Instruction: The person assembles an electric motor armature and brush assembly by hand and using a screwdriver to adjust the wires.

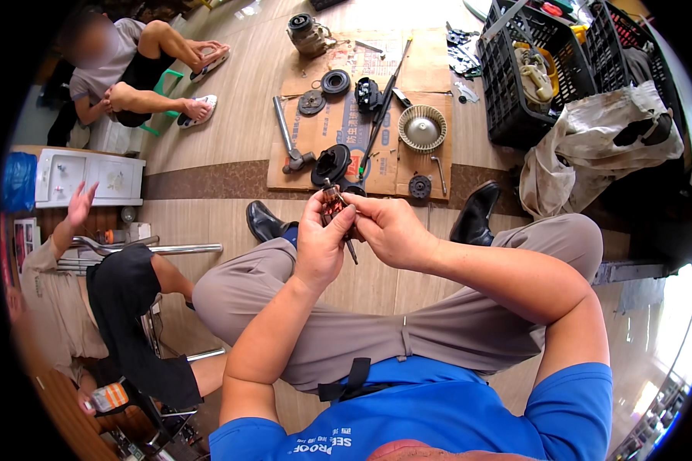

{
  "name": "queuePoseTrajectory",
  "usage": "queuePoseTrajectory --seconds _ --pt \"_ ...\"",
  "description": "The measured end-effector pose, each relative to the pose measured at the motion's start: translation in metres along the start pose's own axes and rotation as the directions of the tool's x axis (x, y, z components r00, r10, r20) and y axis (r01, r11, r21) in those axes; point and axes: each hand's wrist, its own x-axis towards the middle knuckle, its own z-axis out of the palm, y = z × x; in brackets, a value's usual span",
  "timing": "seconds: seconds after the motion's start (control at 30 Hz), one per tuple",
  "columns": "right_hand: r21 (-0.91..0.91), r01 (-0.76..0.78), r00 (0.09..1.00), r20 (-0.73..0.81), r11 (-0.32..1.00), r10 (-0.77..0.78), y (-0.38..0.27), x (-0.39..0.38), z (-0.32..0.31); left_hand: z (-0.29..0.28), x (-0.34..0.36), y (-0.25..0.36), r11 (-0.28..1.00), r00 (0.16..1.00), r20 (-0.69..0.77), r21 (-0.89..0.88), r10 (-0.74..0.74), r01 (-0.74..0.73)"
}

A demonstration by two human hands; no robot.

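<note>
In front of my lap I hold a motor armature [333, 201] with copper windings and a thin metal shaft. My left hand [323, 240] is closed around it, thumb on its side. From the other side, the fingers of my right hand [396, 230] pinch against the same armature and hide part of it. The shaft's lower end sticks out below my fingers. Just beyond my hands a round black housing [331, 164] lies on a flattened cardboard sheet [288, 178]. A small round black part [420, 186] rests at the sheet's near edge, beside a wrench [440, 175].
The cardboard also carries a blower wheel [422, 128], a hammer-like tool [286, 134], a pulley [335, 81] and a compressor [307, 35]. Black crates [527, 115] and a stained cloth [592, 146] stand at right. Two people sit at left, near a white cabinet [92, 180].
</note>
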Motion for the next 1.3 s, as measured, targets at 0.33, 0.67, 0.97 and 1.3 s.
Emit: queuePoseTrajectory --seconds 0.33,0.67,0.97,1.3 --pt "-0.061 0.017 1.000 -0.001 0.998 -0.017 0.002 0.001 -0.002 -0.001 -0.002 -0.003 0.982 1.000 -0.028 0.187 0.011 -0.006" --pt "0.044 -0.017 0.998 -0.055 0.999 0.020 0.007 0.003 0.003 0.008 -0.004 -0.002 0.942 0.998 -0.057 0.337 0.029 -0.008" --pt "-0.027 -0.006 0.998 -0.058 1.000 0.005 0.007 0.003 0.003 0.013 -0.004 0.000 0.892 0.996 -0.075 0.452 0.052 -0.013" --pt "0.000 -0.052 0.996 -0.067 0.999 0.052 -0.007 0.003 0.001 0.013 -0.004 0.001 0.849 0.989 -0.147 0.525 0.027 0.055"
